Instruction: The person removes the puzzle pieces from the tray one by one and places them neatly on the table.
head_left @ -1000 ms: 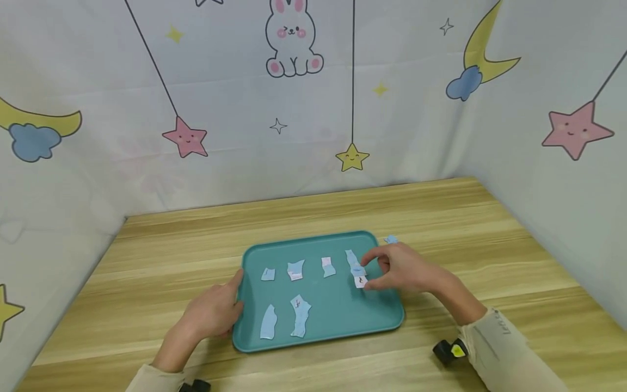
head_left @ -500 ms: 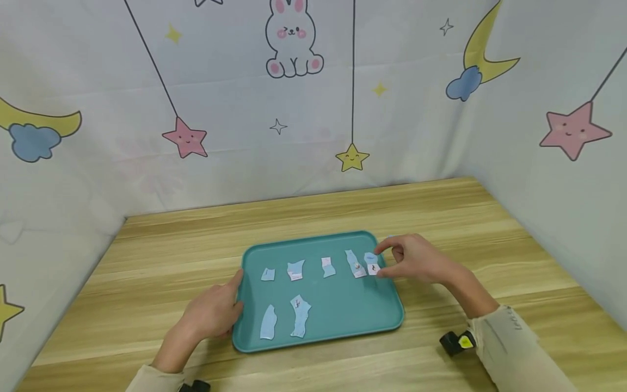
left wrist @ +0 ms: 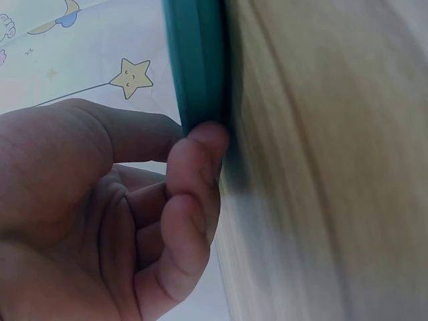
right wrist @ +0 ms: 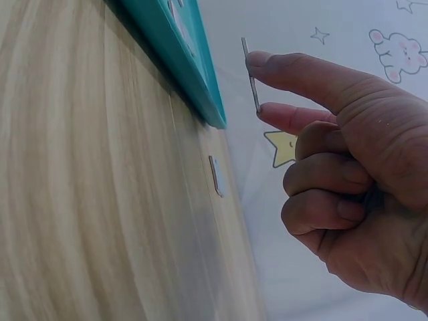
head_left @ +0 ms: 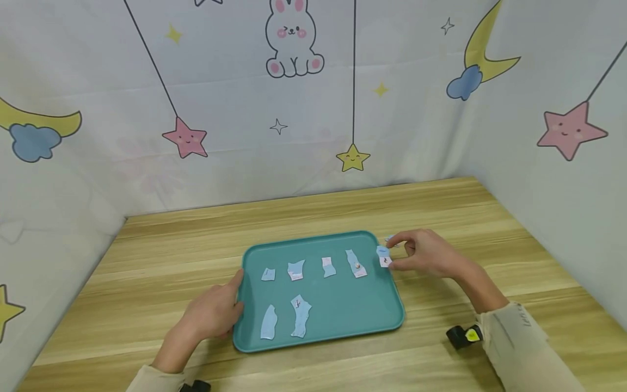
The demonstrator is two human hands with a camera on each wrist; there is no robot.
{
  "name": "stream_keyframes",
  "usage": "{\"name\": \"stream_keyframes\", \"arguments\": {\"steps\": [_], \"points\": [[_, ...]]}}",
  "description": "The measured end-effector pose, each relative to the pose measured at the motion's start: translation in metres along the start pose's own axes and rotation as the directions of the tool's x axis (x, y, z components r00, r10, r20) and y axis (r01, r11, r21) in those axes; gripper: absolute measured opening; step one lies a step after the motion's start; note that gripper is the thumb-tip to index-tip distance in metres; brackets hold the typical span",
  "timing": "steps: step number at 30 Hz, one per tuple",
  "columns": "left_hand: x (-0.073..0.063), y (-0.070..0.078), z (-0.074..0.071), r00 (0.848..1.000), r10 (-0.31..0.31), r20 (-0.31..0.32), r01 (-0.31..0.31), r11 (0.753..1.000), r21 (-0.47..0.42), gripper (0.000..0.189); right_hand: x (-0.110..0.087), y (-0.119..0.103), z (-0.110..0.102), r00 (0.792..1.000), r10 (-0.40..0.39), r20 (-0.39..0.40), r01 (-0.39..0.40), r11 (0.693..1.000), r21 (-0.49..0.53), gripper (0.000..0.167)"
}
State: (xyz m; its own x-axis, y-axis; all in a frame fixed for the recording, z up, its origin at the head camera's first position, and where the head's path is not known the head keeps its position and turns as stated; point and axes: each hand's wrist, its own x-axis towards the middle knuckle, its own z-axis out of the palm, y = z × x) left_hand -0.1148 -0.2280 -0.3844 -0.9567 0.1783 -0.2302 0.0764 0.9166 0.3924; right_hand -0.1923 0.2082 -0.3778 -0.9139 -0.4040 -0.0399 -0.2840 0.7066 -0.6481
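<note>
My right hand pinches a small light-blue and white puzzle piece by its edges, over the tray's right rim in the head view. Edge-on in the right wrist view, the thin piece spans thumb and index fingertip, above the table surface. My left hand grips the left edge of the teal tray, fingertips at the rim in the left wrist view. On the tray lie several irregular flat pieces: a tall one at the right, a small one left of it, and a jagged one in front.
Another light-blue piece lies on the wooden table behind the tray's right corner, partly hidden by my right hand. A white cloth printed with stars, moons and a rabbit hangs behind the table and along both sides.
My right hand has lifted the puzzle piece off the tall piece and carried it right and back to the tray's right rim. My left hand has stayed on the tray.
</note>
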Motion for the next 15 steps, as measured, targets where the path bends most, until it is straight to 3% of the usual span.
{"name": "stream_keyframes", "arguments": {"steps": [15], "points": [[0.0, 0.001, -0.001, 0.999, -0.025, 0.019, 0.025, 1.0, -0.007, 0.072, -0.001, 0.012, -0.011, 0.999, 0.011, -0.03, -0.013, 0.999, -0.042, 0.041]]}}
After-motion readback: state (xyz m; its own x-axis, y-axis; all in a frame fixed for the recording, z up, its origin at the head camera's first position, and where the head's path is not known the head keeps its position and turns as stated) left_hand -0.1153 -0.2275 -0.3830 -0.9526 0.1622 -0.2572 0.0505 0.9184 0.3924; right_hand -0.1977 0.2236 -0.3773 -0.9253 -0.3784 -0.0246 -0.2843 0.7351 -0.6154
